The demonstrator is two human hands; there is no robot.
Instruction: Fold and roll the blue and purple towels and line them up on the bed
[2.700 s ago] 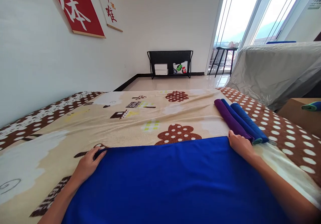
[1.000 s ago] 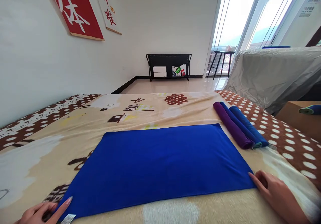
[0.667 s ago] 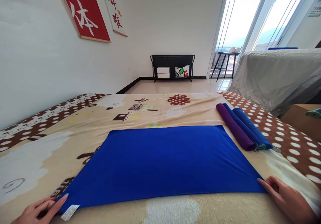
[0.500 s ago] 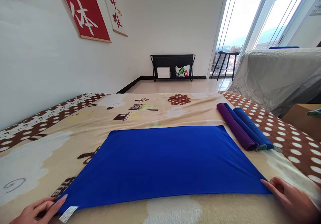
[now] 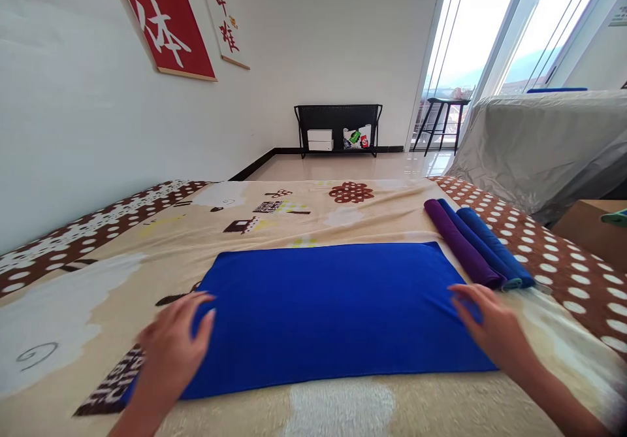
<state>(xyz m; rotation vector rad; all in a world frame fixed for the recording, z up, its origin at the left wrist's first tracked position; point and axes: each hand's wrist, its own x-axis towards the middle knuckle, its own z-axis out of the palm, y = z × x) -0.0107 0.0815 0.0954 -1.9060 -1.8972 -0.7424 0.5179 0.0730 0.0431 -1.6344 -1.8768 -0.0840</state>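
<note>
A blue towel (image 5: 323,313) lies spread flat on a patterned blanket (image 5: 274,228), its long sides running left to right. Over the towel's left edge is my left hand (image 5: 179,332), slightly blurred, with thumb and fingers apart and nothing between them. My right hand (image 5: 487,316) hovers at the right edge, its thumb and fingertips also apart and empty. Whether either hand touches the cloth, I cannot tell. The towel's near left corner is mostly hidden behind my left hand and forearm. Small creases run through the cloth near my right fingertips.
To the right of the towel lie a rolled purple towel (image 5: 460,244) and two rolled blue towels (image 5: 494,247), side by side. Beyond the bed stand a black rack (image 5: 337,127) and a dark stool (image 5: 443,123). A plastic-covered piece of furniture (image 5: 548,143) and a cardboard box (image 5: 588,234) are at right.
Both hands have let go of the towel's near corners. They have moved forward and inward along its short sides, and their fingers have opened. The towel stays spread out.
</note>
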